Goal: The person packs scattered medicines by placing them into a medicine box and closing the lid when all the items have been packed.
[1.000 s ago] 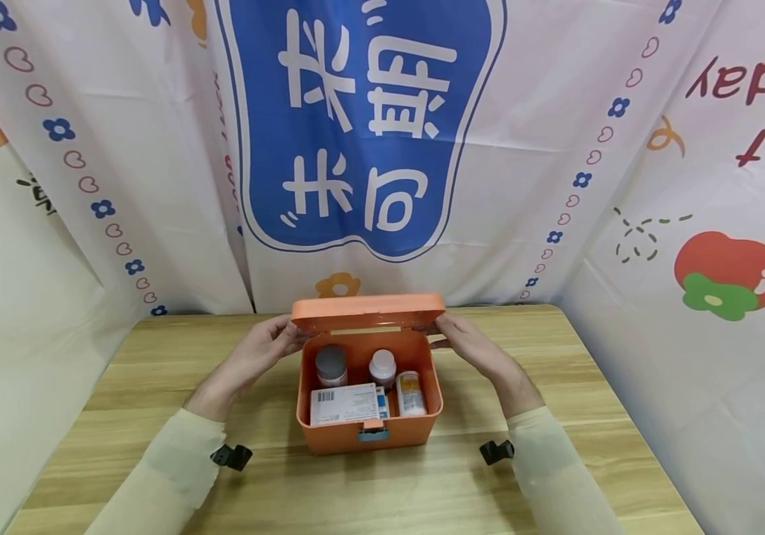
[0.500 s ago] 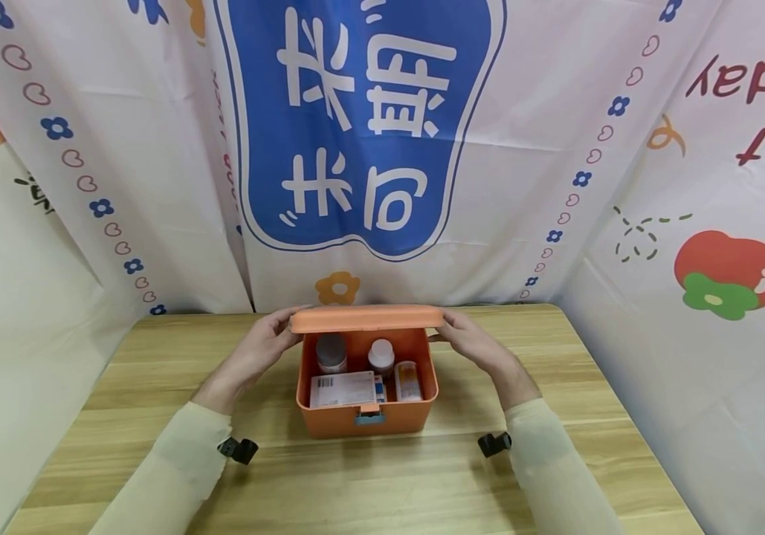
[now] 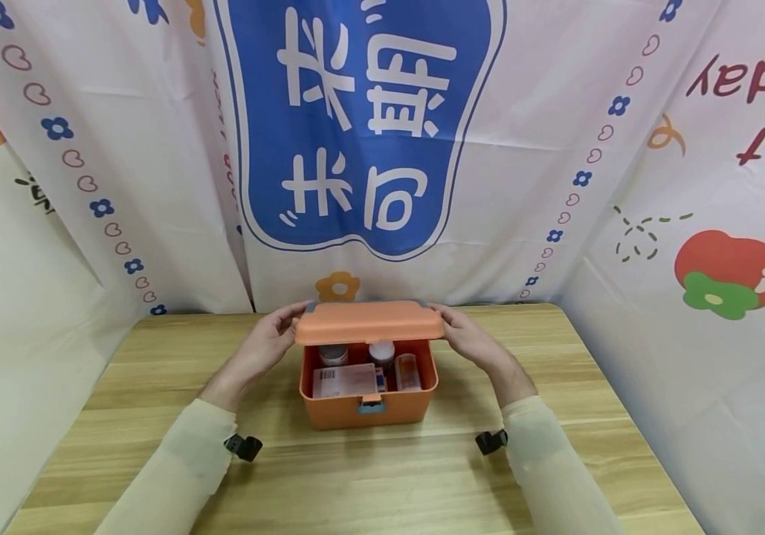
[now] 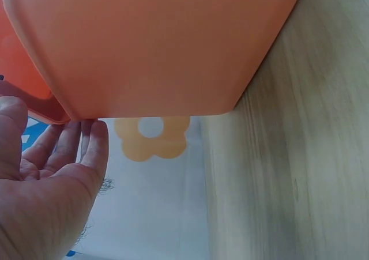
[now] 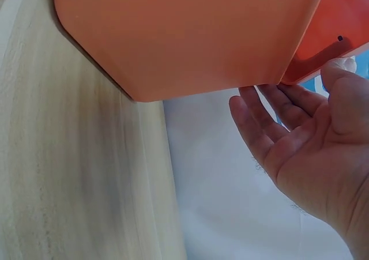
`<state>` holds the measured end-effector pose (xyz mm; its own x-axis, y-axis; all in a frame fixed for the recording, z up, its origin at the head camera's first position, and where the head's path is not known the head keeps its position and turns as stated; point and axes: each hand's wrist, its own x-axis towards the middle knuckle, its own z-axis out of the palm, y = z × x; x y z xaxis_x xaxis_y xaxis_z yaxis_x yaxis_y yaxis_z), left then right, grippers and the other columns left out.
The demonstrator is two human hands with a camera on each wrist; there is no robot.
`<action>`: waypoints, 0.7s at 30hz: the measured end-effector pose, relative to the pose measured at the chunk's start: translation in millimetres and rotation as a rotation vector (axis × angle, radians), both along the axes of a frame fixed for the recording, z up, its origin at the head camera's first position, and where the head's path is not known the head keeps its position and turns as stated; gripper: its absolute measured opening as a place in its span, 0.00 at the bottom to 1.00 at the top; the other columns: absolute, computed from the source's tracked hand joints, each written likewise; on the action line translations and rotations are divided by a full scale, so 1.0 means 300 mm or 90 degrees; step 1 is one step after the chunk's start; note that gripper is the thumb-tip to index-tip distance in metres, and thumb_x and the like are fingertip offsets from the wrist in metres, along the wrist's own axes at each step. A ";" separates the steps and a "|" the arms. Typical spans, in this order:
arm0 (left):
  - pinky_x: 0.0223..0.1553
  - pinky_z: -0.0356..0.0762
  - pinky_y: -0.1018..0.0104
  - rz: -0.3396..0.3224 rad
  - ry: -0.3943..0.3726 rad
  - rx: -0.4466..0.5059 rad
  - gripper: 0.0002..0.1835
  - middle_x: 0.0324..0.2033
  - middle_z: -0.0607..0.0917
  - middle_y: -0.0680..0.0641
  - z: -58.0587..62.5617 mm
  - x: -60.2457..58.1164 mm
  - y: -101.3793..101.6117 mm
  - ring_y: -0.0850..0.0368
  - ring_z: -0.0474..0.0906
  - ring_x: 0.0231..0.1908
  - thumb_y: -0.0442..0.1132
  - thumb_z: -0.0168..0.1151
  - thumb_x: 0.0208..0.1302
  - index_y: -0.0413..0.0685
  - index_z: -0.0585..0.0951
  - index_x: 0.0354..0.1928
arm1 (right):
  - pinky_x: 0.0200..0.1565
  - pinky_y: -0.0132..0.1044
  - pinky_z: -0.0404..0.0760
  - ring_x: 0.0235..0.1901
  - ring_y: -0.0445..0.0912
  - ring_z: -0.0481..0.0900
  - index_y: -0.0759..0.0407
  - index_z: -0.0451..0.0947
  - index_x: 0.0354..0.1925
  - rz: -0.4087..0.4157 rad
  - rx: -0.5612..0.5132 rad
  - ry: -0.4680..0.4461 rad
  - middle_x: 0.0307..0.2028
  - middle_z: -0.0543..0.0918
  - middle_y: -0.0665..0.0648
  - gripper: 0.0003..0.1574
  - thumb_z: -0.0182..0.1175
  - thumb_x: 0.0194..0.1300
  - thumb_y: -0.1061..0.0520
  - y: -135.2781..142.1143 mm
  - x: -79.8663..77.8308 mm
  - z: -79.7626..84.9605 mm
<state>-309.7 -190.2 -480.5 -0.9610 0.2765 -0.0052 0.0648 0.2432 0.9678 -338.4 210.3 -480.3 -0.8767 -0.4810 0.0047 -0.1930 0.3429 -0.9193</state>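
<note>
An orange storage box (image 3: 338,416) with a grey-blue front latch (image 3: 372,408) sits on the table, its hinged lid (image 3: 369,327) tilted partway over the opening. My left hand (image 3: 267,348) grips the lid's left end, fingers behind and thumb in front. At the right end, my right hand (image 3: 474,345) holds it likewise. Inside are a white medicine carton (image 3: 344,381), a dark-capped jar (image 3: 333,355), a white-capped bottle (image 3: 382,354) and an orange-and-white bottle (image 3: 407,373). Both wrist views show the box's side wall (image 4: 144,52) close up, fingers at its rear edge.
The wood-grain table (image 3: 382,483) extends around the box on both sides and in front. Right behind its back edge hangs a printed white curtain (image 3: 502,186); more printed sheets enclose both sides. Small black devices (image 3: 492,442) are strapped to the wrists.
The lid has swung forward and down with both hands on it, covering more of the opening. The box has shifted slightly back, away from me.
</note>
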 end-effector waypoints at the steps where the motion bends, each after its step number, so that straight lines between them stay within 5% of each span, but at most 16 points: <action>1: 0.77 0.64 0.38 -0.001 0.002 0.002 0.33 0.76 0.70 0.37 -0.001 -0.002 0.001 0.39 0.65 0.77 0.50 0.51 0.83 0.48 0.61 0.82 | 0.77 0.61 0.66 0.77 0.58 0.69 0.53 0.65 0.78 -0.002 -0.001 -0.001 0.73 0.75 0.60 0.35 0.45 0.84 0.38 -0.001 -0.001 -0.003; 6: 0.76 0.69 0.46 -0.008 0.016 -0.002 0.36 0.74 0.73 0.39 -0.006 -0.008 -0.001 0.41 0.67 0.76 0.56 0.52 0.79 0.50 0.62 0.82 | 0.78 0.62 0.64 0.79 0.59 0.65 0.53 0.63 0.80 -0.004 -0.003 -0.003 0.76 0.72 0.61 0.39 0.45 0.83 0.35 -0.003 -0.004 -0.012; 13: 0.64 0.77 0.70 -0.021 0.052 -0.029 0.35 0.74 0.74 0.37 -0.019 -0.012 -0.016 0.40 0.71 0.74 0.54 0.53 0.79 0.51 0.62 0.82 | 0.76 0.61 0.67 0.77 0.59 0.68 0.51 0.65 0.79 0.005 -0.006 0.019 0.75 0.73 0.60 0.37 0.46 0.82 0.36 -0.002 -0.002 -0.021; 21: 0.63 0.77 0.70 -0.039 0.090 -0.044 0.33 0.75 0.73 0.35 -0.044 -0.006 -0.027 0.36 0.71 0.73 0.49 0.54 0.80 0.51 0.62 0.82 | 0.74 0.59 0.72 0.75 0.58 0.72 0.51 0.66 0.78 0.017 -0.004 0.035 0.75 0.74 0.60 0.36 0.49 0.81 0.39 0.009 -0.005 -0.039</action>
<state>-311.7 -198.2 -493.6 -0.9348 0.3384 0.1081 0.2163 0.3008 0.9288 -339.8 212.9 -492.1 -0.8621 -0.5036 0.0558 -0.2523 0.3311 -0.9093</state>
